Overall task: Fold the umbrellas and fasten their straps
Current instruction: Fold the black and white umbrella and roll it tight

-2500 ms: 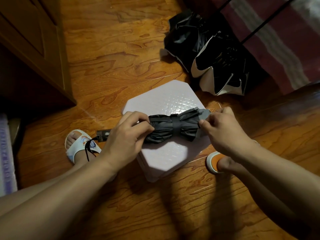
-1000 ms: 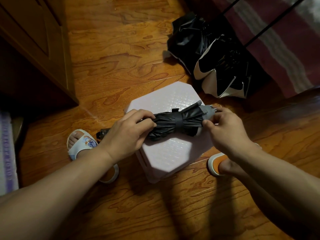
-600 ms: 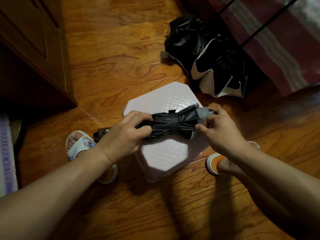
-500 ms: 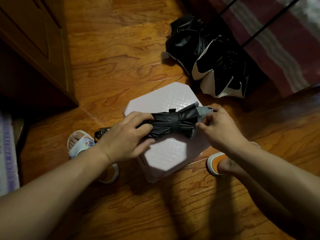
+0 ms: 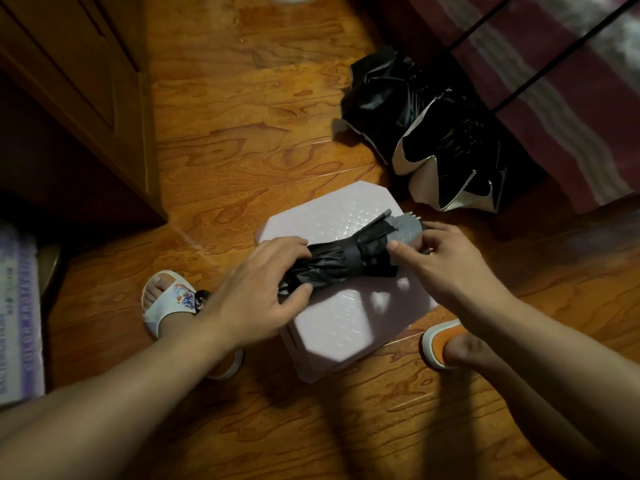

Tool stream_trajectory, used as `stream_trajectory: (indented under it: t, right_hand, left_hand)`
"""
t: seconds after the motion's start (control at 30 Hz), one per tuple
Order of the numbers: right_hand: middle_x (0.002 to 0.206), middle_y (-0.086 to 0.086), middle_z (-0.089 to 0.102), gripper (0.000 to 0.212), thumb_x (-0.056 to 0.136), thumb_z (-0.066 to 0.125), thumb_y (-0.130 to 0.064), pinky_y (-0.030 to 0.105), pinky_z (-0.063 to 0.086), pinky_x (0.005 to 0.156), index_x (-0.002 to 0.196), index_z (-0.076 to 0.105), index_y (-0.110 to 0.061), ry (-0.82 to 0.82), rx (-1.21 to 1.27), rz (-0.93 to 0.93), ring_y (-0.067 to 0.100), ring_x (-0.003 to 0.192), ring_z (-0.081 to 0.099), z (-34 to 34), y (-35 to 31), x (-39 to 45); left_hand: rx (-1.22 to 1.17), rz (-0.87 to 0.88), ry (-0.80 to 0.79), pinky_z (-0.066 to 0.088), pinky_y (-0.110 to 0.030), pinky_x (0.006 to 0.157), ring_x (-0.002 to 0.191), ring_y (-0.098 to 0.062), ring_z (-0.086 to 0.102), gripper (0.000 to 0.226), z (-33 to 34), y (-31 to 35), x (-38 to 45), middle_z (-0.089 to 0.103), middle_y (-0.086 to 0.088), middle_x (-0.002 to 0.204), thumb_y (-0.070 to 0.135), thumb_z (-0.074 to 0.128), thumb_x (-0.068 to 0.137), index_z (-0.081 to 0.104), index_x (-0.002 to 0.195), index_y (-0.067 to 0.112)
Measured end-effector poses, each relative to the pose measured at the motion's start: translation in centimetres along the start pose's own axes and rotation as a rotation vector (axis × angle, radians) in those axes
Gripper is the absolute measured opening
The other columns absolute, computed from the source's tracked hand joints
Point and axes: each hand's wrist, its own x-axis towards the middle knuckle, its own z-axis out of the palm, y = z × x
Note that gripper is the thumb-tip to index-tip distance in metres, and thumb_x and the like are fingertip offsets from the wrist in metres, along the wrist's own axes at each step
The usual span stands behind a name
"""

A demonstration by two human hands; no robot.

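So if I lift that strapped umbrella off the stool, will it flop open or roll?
The umbrella probably stays bundled, since its strap wraps the middle. The loose canopy edges past the strap may still flop. On the flat stool it could roll, being roughly cylindrical.

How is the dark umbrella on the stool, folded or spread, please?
Folded: the dark umbrella is a tight bundle on the stool, its strap wrapped round the middle.
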Motion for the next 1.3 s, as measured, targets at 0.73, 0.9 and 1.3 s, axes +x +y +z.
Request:
stream_trajectory:
  t: [0.73,0.9,1.3]
  right_hand:
    - [0.150,0.003,0.040,0.033,0.097,0.067,-0.031,0.036,0.030,0.109,0.072,0.071,-0.010,0.036,0.030,0.016,0.020,0.148,0.027,1.3,-0.2,1.2]
    - [0.153,0.006,0.038,0.027,0.099,0.064,-0.026,0.028,0.030,0.103,0.076,0.068,-0.013,0.016,-0.083,-0.016,0.024,0.145,0.032,1.0,0.1,1.6]
    - [0.150,0.005,0.046,0.042,0.099,0.058,-0.043,0.030,0.032,0.096,0.076,0.071,-0.010,-0.003,-0.069,-0.053,0.018,0.145,0.032,0.2,0.5,1.2]
  left_hand:
    - [-0.007,0.170,0.245,0.047,-0.019,0.093,0.101,-0.014,0.060,0.023,0.3,-0.9,-0.2,0.064,-0.007,0.108,0.020,0.063,0.095,0.076,0.107,0.006]
    - [-0.025,0.188,0.198,0.050,-0.029,0.087,0.098,-0.020,0.061,0.014,0.2,-1.0,0.1,0.064,-0.004,0.105,0.013,0.065,0.093,0.076,0.101,0.009]
    - [0.089,0.222,0.153,0.048,-0.030,0.091,0.102,-0.023,0.060,0.023,0.2,-0.7,0.0,0.064,-0.003,0.109,0.021,0.062,0.095,0.069,0.113,0.009]
